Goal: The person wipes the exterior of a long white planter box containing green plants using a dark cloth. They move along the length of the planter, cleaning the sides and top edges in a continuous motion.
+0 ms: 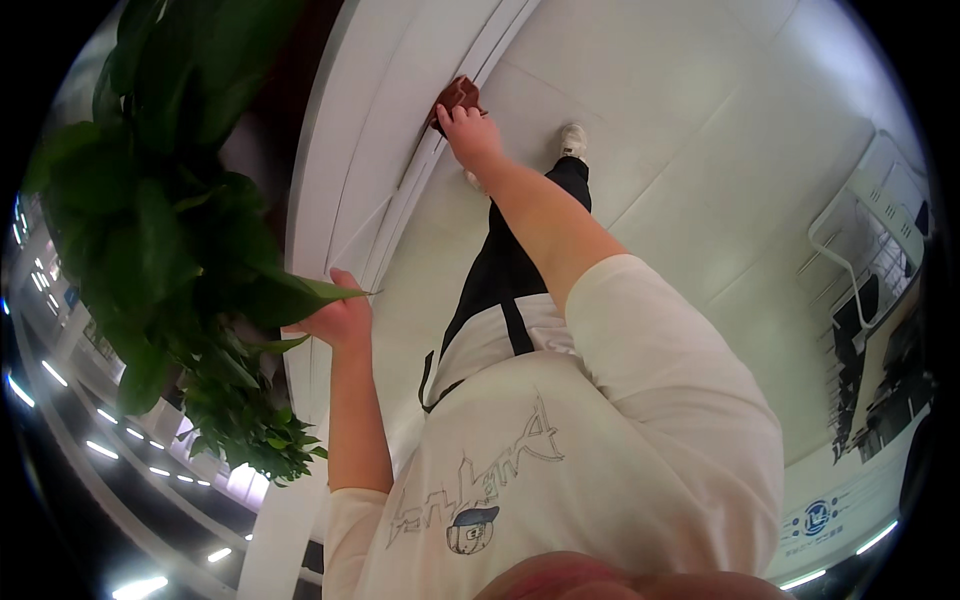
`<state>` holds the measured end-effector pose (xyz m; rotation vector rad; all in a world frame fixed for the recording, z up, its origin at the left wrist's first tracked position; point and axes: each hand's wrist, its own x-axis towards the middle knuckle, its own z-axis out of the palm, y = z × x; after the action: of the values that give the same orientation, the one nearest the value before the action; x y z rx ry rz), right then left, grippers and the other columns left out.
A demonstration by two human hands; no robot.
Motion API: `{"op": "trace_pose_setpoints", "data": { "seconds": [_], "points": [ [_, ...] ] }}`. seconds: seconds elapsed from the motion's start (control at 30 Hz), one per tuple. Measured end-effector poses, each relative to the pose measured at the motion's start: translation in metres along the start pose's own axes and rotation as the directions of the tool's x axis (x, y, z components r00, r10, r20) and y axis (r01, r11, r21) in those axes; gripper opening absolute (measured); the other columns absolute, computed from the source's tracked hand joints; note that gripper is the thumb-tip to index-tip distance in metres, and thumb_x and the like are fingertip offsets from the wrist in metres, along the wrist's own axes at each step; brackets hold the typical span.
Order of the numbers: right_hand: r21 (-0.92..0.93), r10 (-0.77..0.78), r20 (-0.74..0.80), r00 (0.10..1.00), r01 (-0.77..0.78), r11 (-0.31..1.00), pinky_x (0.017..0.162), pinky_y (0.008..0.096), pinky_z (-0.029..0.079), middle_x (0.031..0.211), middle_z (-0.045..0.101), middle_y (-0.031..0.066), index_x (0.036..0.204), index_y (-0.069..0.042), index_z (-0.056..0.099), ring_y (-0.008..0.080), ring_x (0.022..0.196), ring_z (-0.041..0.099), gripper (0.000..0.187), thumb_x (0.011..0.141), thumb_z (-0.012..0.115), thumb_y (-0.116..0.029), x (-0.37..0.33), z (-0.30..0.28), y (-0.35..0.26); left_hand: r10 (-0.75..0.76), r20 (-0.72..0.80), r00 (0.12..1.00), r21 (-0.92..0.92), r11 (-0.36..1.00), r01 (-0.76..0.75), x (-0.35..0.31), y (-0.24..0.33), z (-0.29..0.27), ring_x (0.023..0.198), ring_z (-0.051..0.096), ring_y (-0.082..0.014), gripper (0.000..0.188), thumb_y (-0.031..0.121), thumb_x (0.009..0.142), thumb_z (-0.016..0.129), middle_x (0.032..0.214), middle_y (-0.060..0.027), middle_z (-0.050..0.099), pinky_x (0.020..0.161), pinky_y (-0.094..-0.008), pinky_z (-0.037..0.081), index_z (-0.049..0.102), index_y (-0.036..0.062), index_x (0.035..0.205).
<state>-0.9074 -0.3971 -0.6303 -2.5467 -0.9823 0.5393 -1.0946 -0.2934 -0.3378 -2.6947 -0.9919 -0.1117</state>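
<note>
My right hand [472,140] presses a crumpled reddish-brown cloth [460,95] against the edge of a white cabinet [350,150], its fingers bent over the cloth. Lower on the same cabinet, my left hand [340,316] rests near the top edge beside the green leaves. Its thumb stands apart, while a pointed leaf hides part of the other fingers. I see nothing held in that hand.
A leafy green plant [150,240] fills the left side, close to my left hand. Pale tiled floor [680,130] lies to the right of the cabinet, under my shoes [573,140]. A light-coloured chair [870,230] stands at the far right.
</note>
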Motion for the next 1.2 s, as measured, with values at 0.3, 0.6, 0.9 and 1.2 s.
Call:
{"op": "trace_pose_setpoints", "data": {
  "seconds": [0.3,0.6,0.9,1.2],
  "points": [
    [-0.215,-0.344,0.196,0.918,0.383,0.899,0.072,0.0386,0.055,0.102,0.064,0.0041,0.121,-0.013,0.062,0.0234,0.096,0.064,0.032,0.09,0.059,-0.02,0.017,0.016,0.002,0.118,-0.106,0.987,0.018,0.993,-0.117,0.019,0.017,-0.008,0.115,0.051,-0.0429,0.073,0.025,0.082,0.07,0.129,-0.0309,0.049,0.098,-0.0495,0.041,0.039,-0.0152,0.135],
    [-0.273,-0.419,0.273,0.866,0.487,0.83,0.078,0.0389,0.053,0.108,0.066,0.0045,0.123,-0.022,0.061,0.0248,0.102,0.063,0.03,0.093,0.057,-0.022,0.045,-0.028,0.038,0.375,-0.01,0.927,0.384,0.858,-0.342,0.014,0.014,-0.005,0.104,0.063,-0.038,0.057,0.022,0.082,0.072,0.118,-0.0256,0.062,0.094,-0.0411,0.05,0.055,-0.0137,0.122],
    [-0.248,-0.407,0.15,0.901,0.433,0.867,0.078,0.0399,0.053,0.107,0.064,0.0056,0.126,-0.028,0.061,0.0261,0.101,0.063,0.038,0.089,0.061,-0.019,0.041,-0.04,0.044,0.176,0.069,0.982,0.239,0.953,-0.188,-0.01,-0.01,0.022,0.102,0.064,-0.0367,0.046,0.019,0.081,0.071,0.116,-0.0205,0.065,0.09,-0.0406,0.052,0.061,-0.0054,0.119],
    [-0.328,-0.403,0.044,0.914,0.394,0.859,0.072,0.0398,0.055,0.108,0.063,0.0051,0.136,-0.018,0.055,0.0258,0.101,0.063,0.049,0.087,0.061,-0.013,0.026,-0.016,0.038,0.09,-0.247,0.965,-0.035,0.994,-0.101,0.002,0.001,0.012,0.12,0.045,-0.0434,0.051,0.025,0.085,0.066,0.135,-0.0199,0.053,0.096,-0.0534,0.028,0.057,-0.0027,0.126]
  ]
}}
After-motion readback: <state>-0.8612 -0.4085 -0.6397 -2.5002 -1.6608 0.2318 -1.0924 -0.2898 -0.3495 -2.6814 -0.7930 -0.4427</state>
